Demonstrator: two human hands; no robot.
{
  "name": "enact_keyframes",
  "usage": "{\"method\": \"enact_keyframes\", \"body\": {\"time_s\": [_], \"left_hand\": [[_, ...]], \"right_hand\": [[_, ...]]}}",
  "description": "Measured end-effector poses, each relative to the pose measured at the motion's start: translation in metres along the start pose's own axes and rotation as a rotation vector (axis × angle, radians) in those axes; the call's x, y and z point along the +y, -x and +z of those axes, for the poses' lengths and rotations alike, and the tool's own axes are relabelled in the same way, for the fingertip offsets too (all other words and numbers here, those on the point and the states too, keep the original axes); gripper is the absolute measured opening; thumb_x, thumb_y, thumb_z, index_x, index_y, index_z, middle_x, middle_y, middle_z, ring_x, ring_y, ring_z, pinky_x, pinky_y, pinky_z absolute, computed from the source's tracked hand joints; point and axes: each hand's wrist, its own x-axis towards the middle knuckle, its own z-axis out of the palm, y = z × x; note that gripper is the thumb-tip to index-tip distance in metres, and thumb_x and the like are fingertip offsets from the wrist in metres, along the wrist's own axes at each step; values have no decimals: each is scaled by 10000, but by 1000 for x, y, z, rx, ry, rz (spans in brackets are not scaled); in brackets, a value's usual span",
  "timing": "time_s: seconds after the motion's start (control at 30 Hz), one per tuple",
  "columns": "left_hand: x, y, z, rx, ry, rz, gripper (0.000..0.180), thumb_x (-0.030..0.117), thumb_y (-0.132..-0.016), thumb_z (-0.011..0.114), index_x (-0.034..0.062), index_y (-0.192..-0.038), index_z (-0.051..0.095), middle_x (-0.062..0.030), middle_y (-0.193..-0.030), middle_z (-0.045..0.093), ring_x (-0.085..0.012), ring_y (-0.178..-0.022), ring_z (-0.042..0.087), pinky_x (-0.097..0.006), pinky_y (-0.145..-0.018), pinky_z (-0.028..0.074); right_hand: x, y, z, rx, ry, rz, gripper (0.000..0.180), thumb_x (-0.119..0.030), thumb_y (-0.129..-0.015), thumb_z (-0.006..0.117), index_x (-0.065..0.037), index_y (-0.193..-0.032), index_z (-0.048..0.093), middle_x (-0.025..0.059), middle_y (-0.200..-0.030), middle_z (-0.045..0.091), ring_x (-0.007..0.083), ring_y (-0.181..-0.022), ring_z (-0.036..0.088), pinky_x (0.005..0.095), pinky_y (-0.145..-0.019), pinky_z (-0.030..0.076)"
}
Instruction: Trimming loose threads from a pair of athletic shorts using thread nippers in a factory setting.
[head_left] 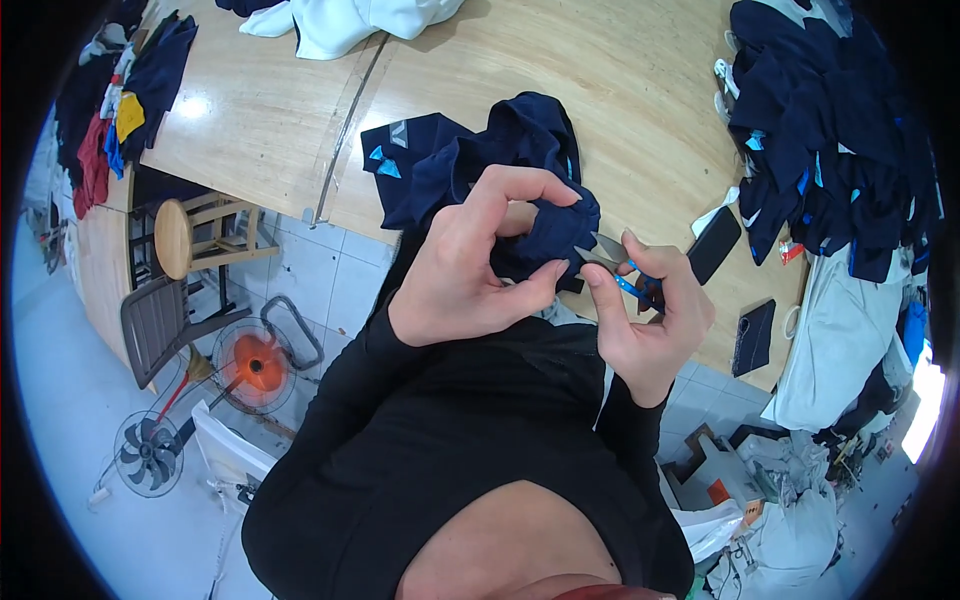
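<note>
A navy garment [500,140] with light blue patches lies bunched near the table's front edge. My left hand [480,260] is curled round a gathered part of it, fingers and thumb pinching the cloth. In my right hand [650,310] are small thread snips [618,268] with blue handles, gripped between thumb and fingers. Their pointed blades are spread apart at the edge of the held cloth, close to my left thumb. Whether a thread lies between the blades is too small to tell.
A black phone [715,245] and a dark fabric piece [754,337] lie to the right on the wooden table [640,100]. Navy garments [820,120] pile up at far right. White cloth [350,22] sits at the back. Left of me stand a wooden stool [174,240] and an orange fan [255,365].
</note>
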Motion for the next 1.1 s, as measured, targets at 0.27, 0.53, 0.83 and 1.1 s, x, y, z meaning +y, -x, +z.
{"method": "enact_keyframes", "body": {"time_s": [0.27, 0.53, 0.83, 1.1], "left_hand": [[-7, -1, 5, 17, -78, 76, 653, -53, -871, 857, -2, -1420, 505, -122, -1263, 670, -128, -897, 754, -260, -760, 570], [-2, -2, 4, -50, -140, 38, 668, -59, -865, 855, -4, -1426, 498, -125, -1263, 673, -148, -930, 774, -276, -771, 586], [-6, -2, 7, 25, -8, -53, 664, -63, -865, 845, 4, -1431, 503, -97, -1233, 655, -126, -944, 752, -264, -788, 579], [-15, -4, 11, -9, -176, 110, 719, -42, -868, 858, 22, -1477, 481, -33, -954, 696, -129, -932, 762, -241, -845, 558]], "right_hand": [[-3, 1, 0, -15, 44, -1, 378, -109, -782, 998, 16, -1064, 779, 116, -822, 742, 189, -661, 702, 293, -549, 444], [6, 2, 6, -41, -81, 30, 375, -113, -811, 993, 19, -1089, 779, 93, -822, 727, 149, -694, 696, 268, -610, 497], [13, 5, 11, -23, -504, 129, 342, -87, -841, 970, -25, -1125, 789, 80, -964, 704, 135, -823, 687, 259, -678, 509], [15, -1, 32, 8, -118, -243, 439, 157, -690, 790, -40, -1082, 758, 78, -985, 671, 180, -740, 692, 322, -622, 537]]}}
